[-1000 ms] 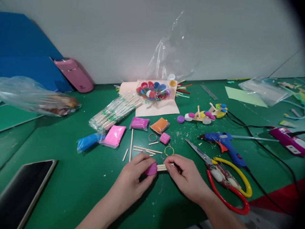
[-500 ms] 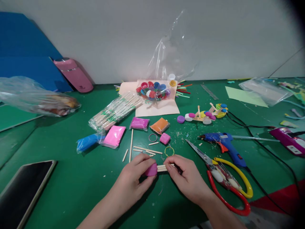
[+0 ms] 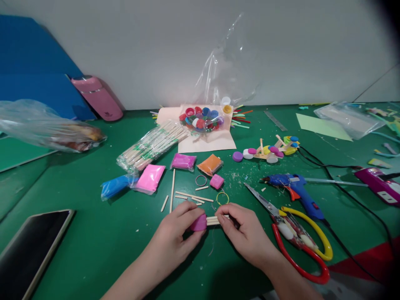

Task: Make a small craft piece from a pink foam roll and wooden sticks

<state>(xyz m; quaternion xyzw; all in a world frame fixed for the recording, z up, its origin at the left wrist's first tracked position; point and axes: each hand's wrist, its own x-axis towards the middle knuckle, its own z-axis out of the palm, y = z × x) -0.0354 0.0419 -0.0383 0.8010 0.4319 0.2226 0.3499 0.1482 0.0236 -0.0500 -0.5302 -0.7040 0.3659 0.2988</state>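
Observation:
My left hand is closed round a lump of purple modelling clay. From the clay's right side stick out a few short wooden sticks, side by side. The fingers of my right hand pinch the other end of these sticks, hiding their tips. Just beyond my hands lie several loose cut sticks, a yellow-green rubber band, a purple rubber band and a small pink clay block. A thin strand of glue hangs below the sticks.
Scissors and a blue glue gun with its cord lie right of my hands. Packets of clay, bagged sticks and bottle caps lie beyond. A phone is at left; a stick-and-cap model stands behind the glue gun.

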